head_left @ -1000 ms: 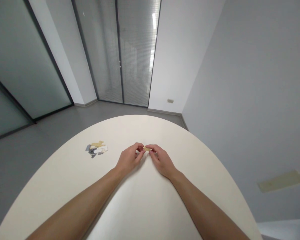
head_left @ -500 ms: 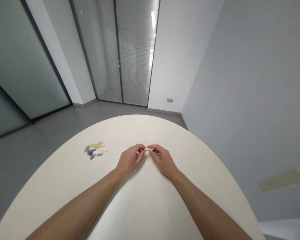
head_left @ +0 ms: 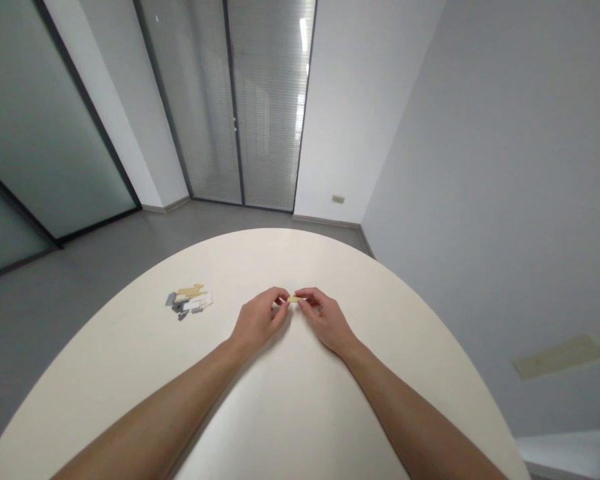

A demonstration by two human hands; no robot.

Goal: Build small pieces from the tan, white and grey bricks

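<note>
At far left, a frosted glass partition in dark framing meets the grey floor. The pale desk has a rounded far edge; its near edge lies outside the view. Toward the desk's left curved edge lies a loose pile of small, mostly flat pieces. Within it, a grey piece occupies the left side; tan pieces form the far part; white pieces lie to the right; and a dark grey piece marks the end toward the near edge. Finer detail is too small to resolve. Beyond the far edge stands a glazed panel with blinds, divided by a dark upright.

Right of the pile and well apart from it, the left hand pinches the left end of a small tan piece between thumb and fingers. This piece is located about midway between the desk's left and right edges, nearer the far edge than the bottom of the view. The right hand grips its right end in a matching pinch, so that the piece bridges both sets of fingertips. Farther right, a small wall plate sits low on the white wall, and a beige strip adheres to the grey side wall beyond the right edge.
</note>
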